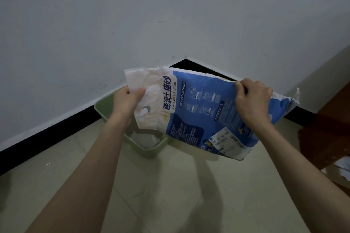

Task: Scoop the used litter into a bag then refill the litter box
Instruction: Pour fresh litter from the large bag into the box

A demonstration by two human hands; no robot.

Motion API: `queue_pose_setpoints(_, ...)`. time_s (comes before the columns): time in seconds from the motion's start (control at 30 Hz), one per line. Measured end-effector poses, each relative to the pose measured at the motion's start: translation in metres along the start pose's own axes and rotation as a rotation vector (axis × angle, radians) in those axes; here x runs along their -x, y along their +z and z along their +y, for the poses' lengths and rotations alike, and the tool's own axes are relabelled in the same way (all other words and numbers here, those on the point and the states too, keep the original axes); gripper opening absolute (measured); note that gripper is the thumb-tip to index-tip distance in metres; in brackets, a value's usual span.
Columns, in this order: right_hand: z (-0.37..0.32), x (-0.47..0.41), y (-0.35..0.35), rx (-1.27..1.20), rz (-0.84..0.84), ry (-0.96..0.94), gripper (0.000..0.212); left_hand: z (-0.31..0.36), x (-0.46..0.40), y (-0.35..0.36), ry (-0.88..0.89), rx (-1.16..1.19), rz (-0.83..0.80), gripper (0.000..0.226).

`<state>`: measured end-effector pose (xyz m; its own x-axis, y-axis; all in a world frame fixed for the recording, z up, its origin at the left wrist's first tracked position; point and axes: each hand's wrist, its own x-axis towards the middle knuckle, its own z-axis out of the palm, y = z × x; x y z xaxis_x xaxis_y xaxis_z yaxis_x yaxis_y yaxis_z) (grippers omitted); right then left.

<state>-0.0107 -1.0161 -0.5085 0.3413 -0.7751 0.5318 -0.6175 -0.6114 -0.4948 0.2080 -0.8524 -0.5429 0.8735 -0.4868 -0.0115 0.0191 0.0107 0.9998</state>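
Currently: litter bag point(198, 111) held tilted above box point(151, 150), long axis left-right, left end lowest | box: green, grey litter in near corner | left hand point(126, 100) pinches white end, nearer box | right hand point(252, 98) grips blue end, raised.

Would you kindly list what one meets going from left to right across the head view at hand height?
Left hand → blue and white cat litter bag → right hand → dark brown wooden furniture.
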Motion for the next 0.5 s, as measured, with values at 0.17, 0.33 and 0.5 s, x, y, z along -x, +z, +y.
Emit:
queue_pose_setpoints(0.17,0.006,0.001,-0.005,-0.030,-0.007,-0.010,0.027,0.012,-0.003,0.004,0.101,-0.074,0.079,0.039)
queue_pose_setpoints(0.33,0.009,0.010,-0.002,0.000,-0.054,-0.028,0.025,0.038,0.007,0.012,0.478,-0.617,0.226,0.067)
queue_pose_setpoints(0.5,0.005,0.020,-0.003,0.009,-0.078,-0.042,0.026,0.036,0.026,0.061,0.807,-1.139,-0.287,0.058)
